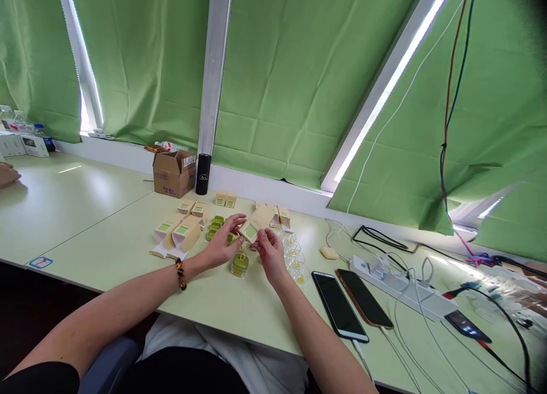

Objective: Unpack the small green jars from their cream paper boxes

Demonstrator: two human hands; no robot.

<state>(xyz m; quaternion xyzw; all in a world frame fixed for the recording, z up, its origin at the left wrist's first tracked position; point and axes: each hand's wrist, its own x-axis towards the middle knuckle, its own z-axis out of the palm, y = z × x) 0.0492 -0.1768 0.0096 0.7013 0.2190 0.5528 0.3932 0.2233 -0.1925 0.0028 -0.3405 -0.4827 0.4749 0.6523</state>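
Observation:
Above the table, a small cream carton (258,222) with a green square on its face is tilted between my two hands. The thumb and fingers of my right hand (272,256) pinch its lower right side. My left hand (223,241) closes its curled fingers at the carton's left corner. Just below stands a clear little container with a green lid (240,263). Several green lids (217,224) lie beyond my left hand, partly hidden by it. Clear cups (296,257) stand in rows to the right of my right hand.
Open cartons (177,232) stand at left, with more cartons (225,198) behind. A brown cardboard box (173,173) and black tumbler (203,175) are by the wall. Two phones (339,306) and a power strip (401,288) with cables lie right. Another person's hand (7,175) rests far left.

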